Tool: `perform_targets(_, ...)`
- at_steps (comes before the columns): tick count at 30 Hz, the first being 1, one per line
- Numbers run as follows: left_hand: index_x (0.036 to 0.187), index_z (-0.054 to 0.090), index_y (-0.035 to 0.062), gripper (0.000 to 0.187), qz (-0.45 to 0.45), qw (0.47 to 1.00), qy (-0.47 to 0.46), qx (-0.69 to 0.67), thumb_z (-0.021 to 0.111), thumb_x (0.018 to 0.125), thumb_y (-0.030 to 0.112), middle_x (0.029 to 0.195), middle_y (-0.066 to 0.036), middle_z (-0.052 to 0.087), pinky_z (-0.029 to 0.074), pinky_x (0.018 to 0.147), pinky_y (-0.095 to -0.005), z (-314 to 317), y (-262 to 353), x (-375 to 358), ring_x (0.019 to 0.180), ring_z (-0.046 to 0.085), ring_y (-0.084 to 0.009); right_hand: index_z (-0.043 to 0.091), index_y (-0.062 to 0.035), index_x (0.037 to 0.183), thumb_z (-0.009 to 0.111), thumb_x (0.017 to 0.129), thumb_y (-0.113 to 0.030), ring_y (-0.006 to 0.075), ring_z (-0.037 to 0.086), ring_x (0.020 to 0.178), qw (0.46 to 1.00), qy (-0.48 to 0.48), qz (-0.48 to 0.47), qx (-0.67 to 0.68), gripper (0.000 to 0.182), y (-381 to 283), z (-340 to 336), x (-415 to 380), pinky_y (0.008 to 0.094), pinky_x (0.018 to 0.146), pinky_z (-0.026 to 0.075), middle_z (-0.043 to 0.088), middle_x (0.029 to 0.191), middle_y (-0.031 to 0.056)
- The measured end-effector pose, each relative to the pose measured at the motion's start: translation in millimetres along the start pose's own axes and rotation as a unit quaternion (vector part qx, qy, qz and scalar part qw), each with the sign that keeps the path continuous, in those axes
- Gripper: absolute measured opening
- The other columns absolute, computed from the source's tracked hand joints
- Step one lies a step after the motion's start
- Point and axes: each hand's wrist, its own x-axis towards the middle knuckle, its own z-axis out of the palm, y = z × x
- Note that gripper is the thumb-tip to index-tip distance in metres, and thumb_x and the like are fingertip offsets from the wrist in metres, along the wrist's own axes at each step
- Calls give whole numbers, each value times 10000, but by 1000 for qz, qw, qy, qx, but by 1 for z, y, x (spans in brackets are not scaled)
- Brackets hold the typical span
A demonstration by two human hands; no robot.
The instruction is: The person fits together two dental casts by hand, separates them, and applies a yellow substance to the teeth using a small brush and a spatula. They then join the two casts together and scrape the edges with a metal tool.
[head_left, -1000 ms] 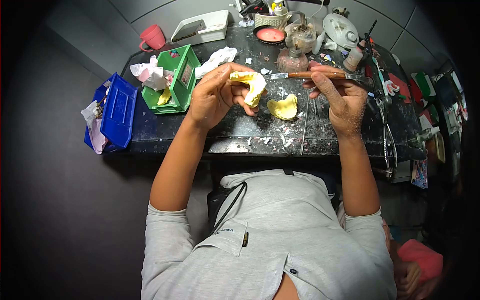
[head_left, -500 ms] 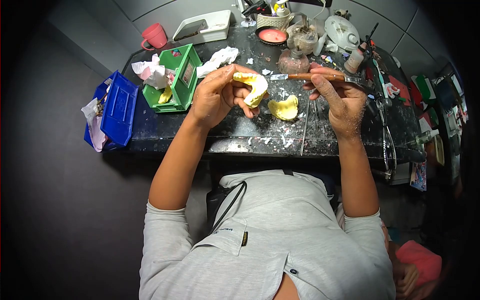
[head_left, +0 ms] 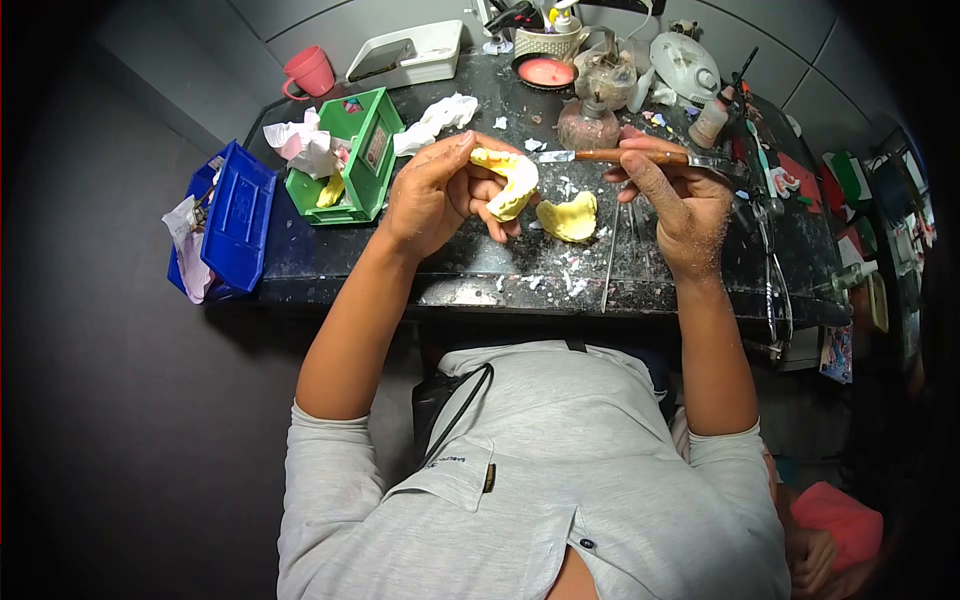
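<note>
My left hand (head_left: 432, 192) holds a yellow plaster dental model (head_left: 516, 184) above the desk, thumb on its upper end and fingers behind and below it. In my right hand (head_left: 680, 195) is a wax knife (head_left: 612, 155) with a wooden handle, lying level. Its flat metal blade points left, the tip close to the model's right edge. A second yellow dental model (head_left: 569, 217) rests on the black desk (head_left: 450, 262) between my hands. White dust covers the fingers and wrist of my right hand.
Left stand a green bin (head_left: 375, 160) with crumpled paper and a blue bin (head_left: 240, 218). Behind are a pink mug (head_left: 309, 73), a white tray (head_left: 432, 57) and a glass burner (head_left: 588, 126). Shavings and thin metal tools lie nearby. Another person's hand (head_left: 812, 560) shows at lower right.
The dental model in my left hand has shifted and turned slightly, its lower end a little further down. My right hand and the wax knife have barely moved.
</note>
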Motion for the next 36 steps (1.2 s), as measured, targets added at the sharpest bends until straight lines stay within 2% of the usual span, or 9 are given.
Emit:
perform_targets(16,1174,540,-145,544,-6,1000,-18,7,328,1070,346,914,-286,676,628,569,-382,4,3,-1,657,711,-358,718,41,1035,719,904,-58,198,726,815,1000,-8,-1,1,165,0,0,0,234,634,585,720,1019,138)
perform_targets(36,1162,517,-97,474,-44,999,-4,-6,334,1077,332,860,-272,681,598,498,-389,5,1,-2,636,708,-362,730,18,1031,723,904,-70,177,725,801,1000,-21,-7,3,154,0,4,-1,228,614,584,732,996,110)
